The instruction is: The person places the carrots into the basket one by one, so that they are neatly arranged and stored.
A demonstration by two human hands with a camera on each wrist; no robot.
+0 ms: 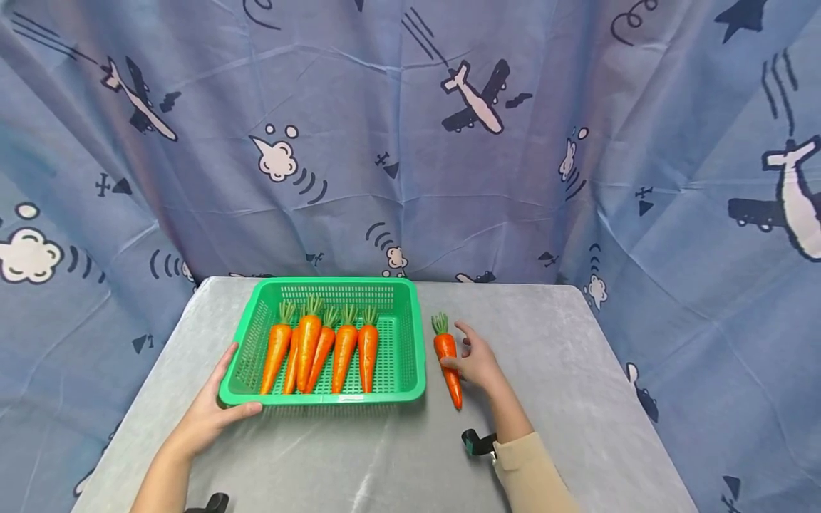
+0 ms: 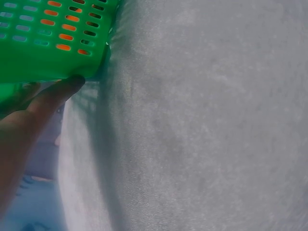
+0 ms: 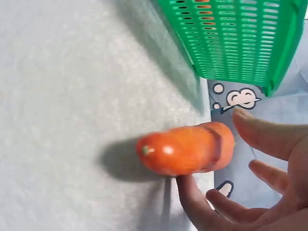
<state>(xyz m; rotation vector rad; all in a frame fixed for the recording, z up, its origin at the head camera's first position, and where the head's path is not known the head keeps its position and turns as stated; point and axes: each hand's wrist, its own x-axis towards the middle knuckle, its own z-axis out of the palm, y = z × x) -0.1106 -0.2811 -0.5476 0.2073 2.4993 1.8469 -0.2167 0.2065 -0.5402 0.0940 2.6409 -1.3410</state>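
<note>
A green plastic basket (image 1: pixel 420 356) holds several orange carrots (image 1: pixel 367 353) with green stem tufts, lying side by side. My left hand (image 1: pixel 208 417) is at the basket's front left corner, its thumb along the front rim and its fingers against the left side. In the left wrist view, a fingertip (image 2: pixel 74 82) touches the basket wall (image 2: pixel 48 62). Right of the basket is a single carrot (image 1: pixel 454 385), tip toward me. Over it spreads my right hand (image 1: pixel 479 365), thumb above the carrot and fingers at its right side. In the right wrist view, the thumb (image 3: pixel 260 132) looks apart from the carrot (image 3: pixel 192 149).
A grey cloth-like surface (image 1: pixel 564 399) covers the table. Blue curtains (image 1: pixel 398 178) printed with planes and clouds hang behind and at both sides. A dark wrist device (image 1: pixel 477 443) sits at the right wrist.
</note>
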